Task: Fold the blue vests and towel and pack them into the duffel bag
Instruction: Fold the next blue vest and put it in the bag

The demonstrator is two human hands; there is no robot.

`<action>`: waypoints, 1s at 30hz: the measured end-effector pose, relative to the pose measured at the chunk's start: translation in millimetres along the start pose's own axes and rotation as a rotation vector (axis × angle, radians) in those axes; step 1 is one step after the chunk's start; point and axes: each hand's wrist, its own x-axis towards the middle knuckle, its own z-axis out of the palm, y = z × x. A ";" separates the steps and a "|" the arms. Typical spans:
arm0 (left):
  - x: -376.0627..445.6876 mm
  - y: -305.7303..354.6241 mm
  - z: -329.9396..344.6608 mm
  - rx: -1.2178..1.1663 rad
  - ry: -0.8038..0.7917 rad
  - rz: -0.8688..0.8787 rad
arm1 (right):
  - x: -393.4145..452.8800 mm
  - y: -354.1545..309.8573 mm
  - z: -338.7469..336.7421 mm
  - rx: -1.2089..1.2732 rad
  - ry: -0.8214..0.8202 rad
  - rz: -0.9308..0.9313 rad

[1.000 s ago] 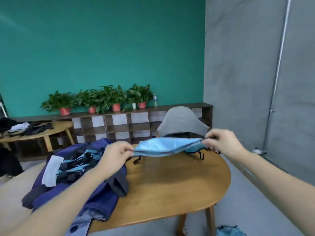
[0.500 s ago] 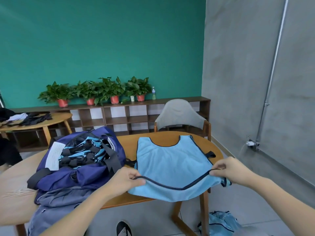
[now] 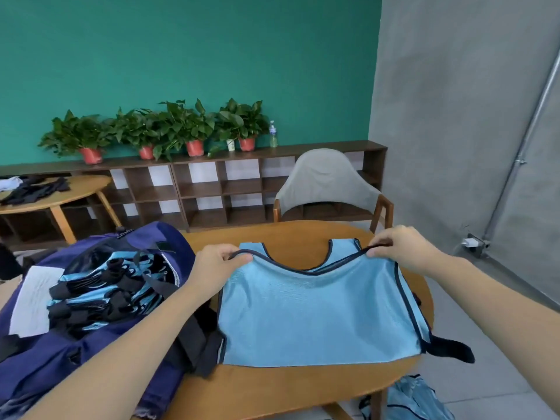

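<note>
A light blue mesh vest (image 3: 318, 316) with dark trim lies on the wooden table (image 3: 288, 386), folded in half with its hem edge brought over to the neckline. My left hand (image 3: 218, 265) pinches the dark trimmed edge at the vest's far left corner. My right hand (image 3: 400, 247) pinches the same edge at the far right corner. A navy duffel bag (image 3: 100, 338) stands open on the left of the table. Several folded blue vests (image 3: 103, 286) with black straps lie inside it.
More blue fabric (image 3: 409, 398) lies on the floor under the table's right end. A grey chair (image 3: 330, 183) stands behind the table. Beyond it runs a low shelf (image 3: 212, 183) with potted plants. A second table (image 3: 60, 192) with dark clothes is at far left.
Both hands carried the vest's near edge away from me across the table to its neckline, folding the vest in half. A second ago the vest hung stretched in the air.
</note>
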 end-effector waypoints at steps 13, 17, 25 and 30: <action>53.9 -91.4 78.0 0.598 -0.077 -0.227 | 75.7 69.1 109.2 -0.437 0.035 0.150; 38.6 -94.1 86.3 0.960 0.021 0.023 | 53.1 50.8 138.1 -0.496 0.193 -0.044; -21.5 -75.7 113.2 0.737 -0.443 0.063 | -10.2 19.6 177.4 -0.298 -0.157 0.006; -48.6 -55.3 124.3 0.788 -0.487 -0.034 | -31.7 29.8 167.3 -0.369 -0.191 0.011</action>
